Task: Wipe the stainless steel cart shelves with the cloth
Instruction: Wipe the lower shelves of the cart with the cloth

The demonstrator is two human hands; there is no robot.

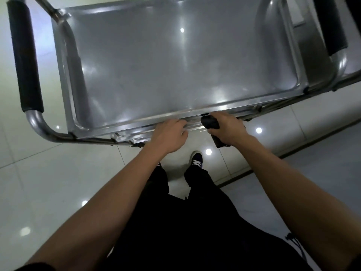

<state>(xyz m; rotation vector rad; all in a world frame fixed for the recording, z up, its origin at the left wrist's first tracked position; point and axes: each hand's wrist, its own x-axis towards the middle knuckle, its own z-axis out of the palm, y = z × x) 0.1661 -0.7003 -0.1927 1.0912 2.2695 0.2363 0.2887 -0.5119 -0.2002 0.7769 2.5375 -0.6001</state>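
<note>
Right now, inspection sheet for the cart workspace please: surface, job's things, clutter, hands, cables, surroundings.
Surface: top shelf of the steel cart, shiny, bare, with light glare; wiped or not cannot be told.
Job's things: dark cloth at the shelf's near rim, in the right hand.
Clutter: nothing seen on the shelf.
Hands: left hand rests on the near rim, fingers curled over the edge; right hand grips the cloth.
Cables: nothing seen.
Surroundings: glossy tiled floor; black padded handle on the cart's left end; the person's dark shoe below.
</note>
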